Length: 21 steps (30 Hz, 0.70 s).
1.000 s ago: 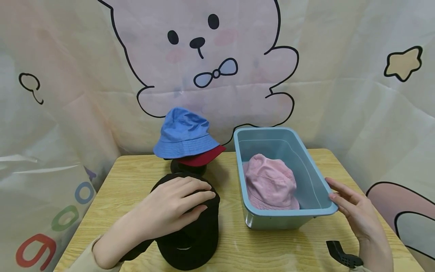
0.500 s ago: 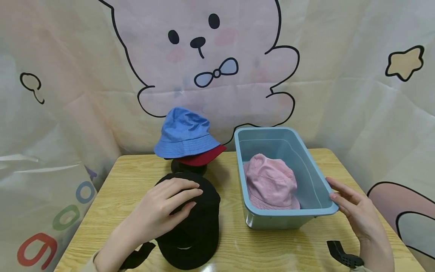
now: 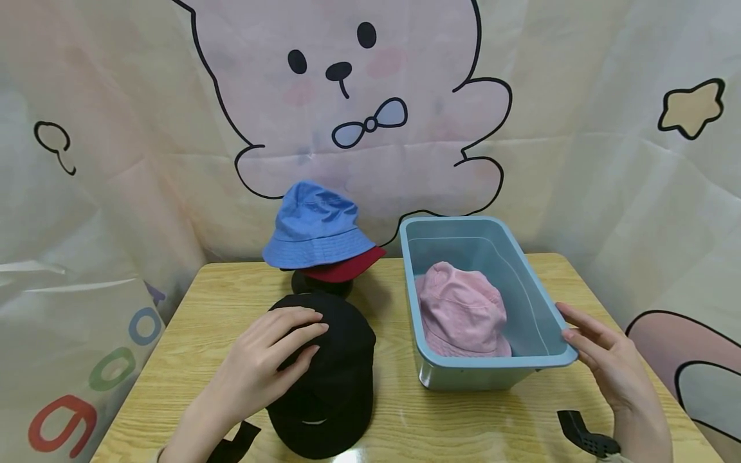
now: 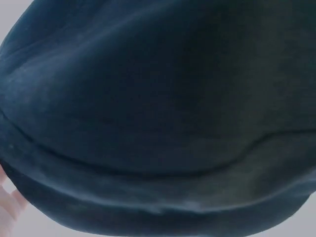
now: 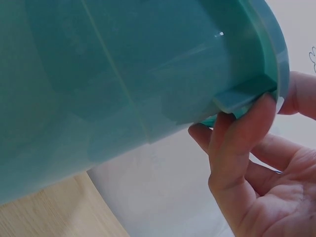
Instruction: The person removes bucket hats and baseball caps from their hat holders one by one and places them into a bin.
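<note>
A black baseball cap stands at the near left of the table, brim toward me. Over the left side of its crown lies my left hand, fingers relaxed. In the left wrist view the dark cap fills most of the picture, and a bit of hand shows at the left edge. My right hand holds the near right corner of a blue plastic bin. The right wrist view has the right hand's fingers pinching the bin's rim. Inside the bin sits a pink bucket hat.
Behind the black cap, a blue bucket hat sits on top of a red-brimmed cap, over a black stand. The wooden table ends at a cartoon-printed curtain.
My left hand has slid left and slightly back toward me across the black cap's crown, uncovering more of it. The right hand and the bin have stayed in place.
</note>
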Each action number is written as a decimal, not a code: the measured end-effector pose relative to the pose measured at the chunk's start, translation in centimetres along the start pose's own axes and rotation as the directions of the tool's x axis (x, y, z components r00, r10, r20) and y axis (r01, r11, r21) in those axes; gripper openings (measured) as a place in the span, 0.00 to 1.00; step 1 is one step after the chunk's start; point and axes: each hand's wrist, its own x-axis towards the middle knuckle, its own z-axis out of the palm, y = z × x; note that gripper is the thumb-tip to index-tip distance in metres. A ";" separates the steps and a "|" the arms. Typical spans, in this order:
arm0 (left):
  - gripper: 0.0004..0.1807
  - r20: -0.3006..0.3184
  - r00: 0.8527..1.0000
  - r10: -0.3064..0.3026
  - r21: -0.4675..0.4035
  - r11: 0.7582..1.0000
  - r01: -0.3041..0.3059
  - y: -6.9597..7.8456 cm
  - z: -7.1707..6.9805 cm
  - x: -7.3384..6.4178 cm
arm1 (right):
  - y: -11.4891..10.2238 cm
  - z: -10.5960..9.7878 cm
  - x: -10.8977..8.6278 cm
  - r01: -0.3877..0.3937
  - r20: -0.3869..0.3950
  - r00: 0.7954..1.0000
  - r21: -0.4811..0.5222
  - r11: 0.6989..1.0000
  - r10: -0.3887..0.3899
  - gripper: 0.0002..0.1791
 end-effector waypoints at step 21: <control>0.19 -0.081 0.996 -0.022 -0.027 0.999 0.020 0.5 -0.2 -2.7 | 0.1 0.0 0.1 -0.008 -0.012 1.000 0.015 1.000 0.009 0.27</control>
